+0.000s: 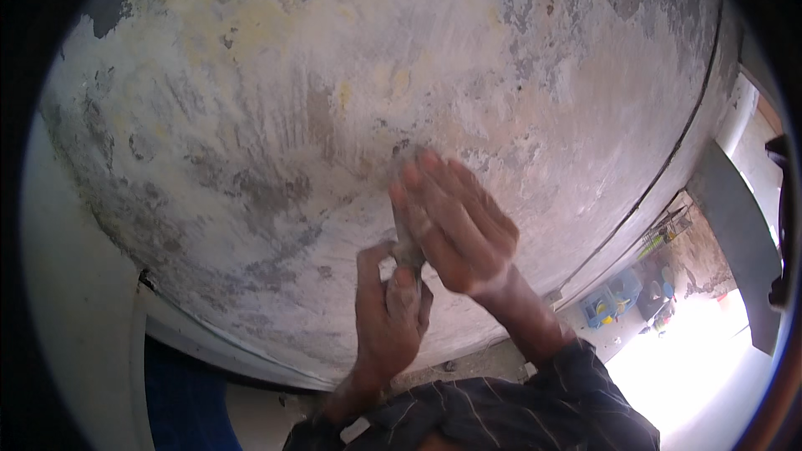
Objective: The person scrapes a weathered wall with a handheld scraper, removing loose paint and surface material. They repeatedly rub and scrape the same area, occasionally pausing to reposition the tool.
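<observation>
A scraper-like hand tool (406, 239) slants upward against a worn plaster wall (351, 138). Its lower end is in the grip of my left hand (390, 326), with the thumb along the handle. My right hand (460, 225) lies over the upper part of the tool, fingers straight and close together, the tips by the wall. Motion blur and the fingers hide the tool's front edge, so its exact shape is unclear. Around both hands the wall shows patchy white and yellowish paint, grey bare spots and streaks of scraping.
A dark cable (673, 150) runs down the wall on the right. Beyond it are a blue plastic basket (611, 300) with items and a brightly lit floor patch (683, 369). At lower left are a pale frame edge (238, 347) and a blue surface (182, 394).
</observation>
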The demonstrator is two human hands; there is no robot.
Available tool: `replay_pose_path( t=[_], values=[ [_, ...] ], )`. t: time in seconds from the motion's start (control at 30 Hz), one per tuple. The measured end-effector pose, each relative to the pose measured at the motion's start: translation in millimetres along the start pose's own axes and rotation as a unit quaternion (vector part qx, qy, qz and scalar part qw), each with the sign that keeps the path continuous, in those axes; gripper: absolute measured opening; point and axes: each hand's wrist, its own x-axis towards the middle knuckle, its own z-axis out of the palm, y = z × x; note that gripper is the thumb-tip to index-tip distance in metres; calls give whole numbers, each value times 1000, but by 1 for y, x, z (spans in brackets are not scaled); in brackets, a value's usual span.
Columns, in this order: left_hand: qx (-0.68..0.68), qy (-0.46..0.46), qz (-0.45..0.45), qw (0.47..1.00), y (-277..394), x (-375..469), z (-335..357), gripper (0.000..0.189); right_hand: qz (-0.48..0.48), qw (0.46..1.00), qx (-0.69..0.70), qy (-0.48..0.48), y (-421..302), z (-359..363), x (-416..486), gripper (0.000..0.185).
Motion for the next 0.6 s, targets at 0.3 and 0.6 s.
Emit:
replay_pose_path(
  t=[0.3, 0.6],
  values=[
    [-31, 35, -45, 998, -32, -27, -19, 43, 41, 996, 49, -58, -19, -32, -30, 26],
    [-275, -11, -77, 958, -85, -92, -52, 35, 462, 779, 360, -224, -93, -64, -120, 50]
  ],
)
